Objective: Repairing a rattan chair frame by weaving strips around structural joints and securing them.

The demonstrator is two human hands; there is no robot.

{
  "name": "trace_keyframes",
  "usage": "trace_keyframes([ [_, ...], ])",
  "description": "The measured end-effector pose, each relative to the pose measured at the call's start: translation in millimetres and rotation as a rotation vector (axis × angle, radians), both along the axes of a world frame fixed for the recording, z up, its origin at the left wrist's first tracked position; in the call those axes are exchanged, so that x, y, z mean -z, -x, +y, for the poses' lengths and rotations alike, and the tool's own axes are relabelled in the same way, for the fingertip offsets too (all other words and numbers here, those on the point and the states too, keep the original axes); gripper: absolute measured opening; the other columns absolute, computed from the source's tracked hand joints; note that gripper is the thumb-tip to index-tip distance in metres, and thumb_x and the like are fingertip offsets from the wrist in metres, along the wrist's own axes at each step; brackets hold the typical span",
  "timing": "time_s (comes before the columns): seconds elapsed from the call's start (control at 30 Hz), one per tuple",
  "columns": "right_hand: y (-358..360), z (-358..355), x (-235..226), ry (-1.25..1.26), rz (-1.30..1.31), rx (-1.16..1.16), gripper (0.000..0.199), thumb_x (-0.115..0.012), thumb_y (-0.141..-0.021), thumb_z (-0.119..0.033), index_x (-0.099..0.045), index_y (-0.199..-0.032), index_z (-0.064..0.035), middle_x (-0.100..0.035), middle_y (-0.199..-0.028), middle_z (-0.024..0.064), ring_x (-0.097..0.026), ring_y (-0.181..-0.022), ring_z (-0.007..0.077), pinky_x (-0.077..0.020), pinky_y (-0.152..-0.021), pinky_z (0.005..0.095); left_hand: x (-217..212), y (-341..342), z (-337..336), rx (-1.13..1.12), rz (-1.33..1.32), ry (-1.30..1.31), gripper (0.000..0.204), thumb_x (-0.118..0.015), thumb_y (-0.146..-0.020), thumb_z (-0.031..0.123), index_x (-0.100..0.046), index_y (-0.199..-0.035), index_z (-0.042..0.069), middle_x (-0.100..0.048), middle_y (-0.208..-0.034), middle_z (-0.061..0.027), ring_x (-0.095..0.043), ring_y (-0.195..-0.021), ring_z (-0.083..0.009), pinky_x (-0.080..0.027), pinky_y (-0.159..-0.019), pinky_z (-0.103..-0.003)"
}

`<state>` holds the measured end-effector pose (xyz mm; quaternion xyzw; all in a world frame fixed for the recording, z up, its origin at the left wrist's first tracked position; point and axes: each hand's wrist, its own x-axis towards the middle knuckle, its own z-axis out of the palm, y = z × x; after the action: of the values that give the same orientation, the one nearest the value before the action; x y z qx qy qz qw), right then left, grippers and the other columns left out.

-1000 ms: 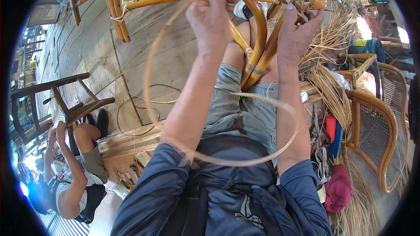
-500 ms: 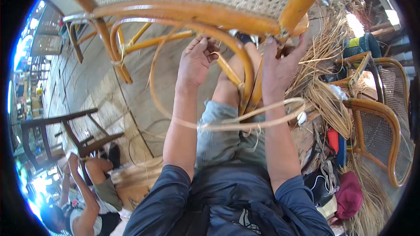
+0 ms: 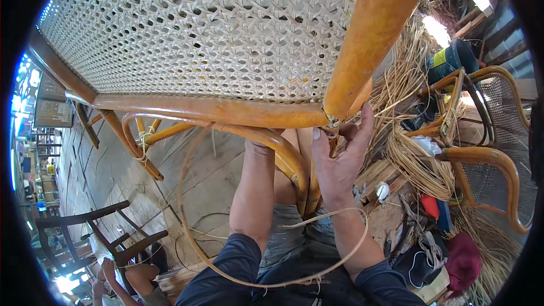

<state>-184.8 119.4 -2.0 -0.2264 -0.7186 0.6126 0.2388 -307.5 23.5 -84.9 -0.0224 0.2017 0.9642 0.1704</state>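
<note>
Pale cane strip (image 3: 196, 247), probably light and springy, best held near its tip, hangs looped near the rattan chair (image 3: 226, 110), right hand (image 3: 340, 161) spread around its corner, left hand's grip hidden, unreadable.

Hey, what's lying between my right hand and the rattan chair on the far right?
In the head view, wood pieces and a looped bundle of cane strips lie between your right hand and the rattan chair.

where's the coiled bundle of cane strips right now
In the head view, the coiled bundle of cane strips lies to the right of the right hand, pictured just above the red object and left of the curved-frame chair.
</note>
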Motion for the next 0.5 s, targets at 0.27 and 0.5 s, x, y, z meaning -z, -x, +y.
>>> trace_keyframes([
  [0.27, 0.3, 1.3, 1.2, 0.058, 0.025, -0.039, 0.079, -0.063, -0.076, 0.000, -0.020, -0.142, -0.0066, -0.050, -0.096, 0.0060, -0.048, -0.086, 0.0123, -0.0425, -0.075, 0.0251, 16.7, -16.3, 2.7, -0.009, 0.020, 0.099, 0.017, -0.059, -0.087, 0.021, -0.061, -0.097, 0.008, -0.063, -0.086, -0.0043, -0.061, -0.073, -0.0175, -0.050, -0.066, -0.031],
  [0.5, -3.0, 0.7, 1.0, 0.012, 0.008, -0.044, 0.077, -0.064, -0.078, -0.003, -0.020, -0.141, -0.0042, -0.048, -0.103, 0.0074, -0.046, -0.092, 0.0145, -0.0395, -0.084, 0.0278, 36.7, 0.4, 15.7, -0.036, 0.010, 0.168, 0.016, -0.060, -0.086, 0.021, -0.061, -0.095, 0.008, -0.062, -0.085, -0.0043, -0.060, -0.072, -0.0172, -0.050, -0.065, -0.031],
])
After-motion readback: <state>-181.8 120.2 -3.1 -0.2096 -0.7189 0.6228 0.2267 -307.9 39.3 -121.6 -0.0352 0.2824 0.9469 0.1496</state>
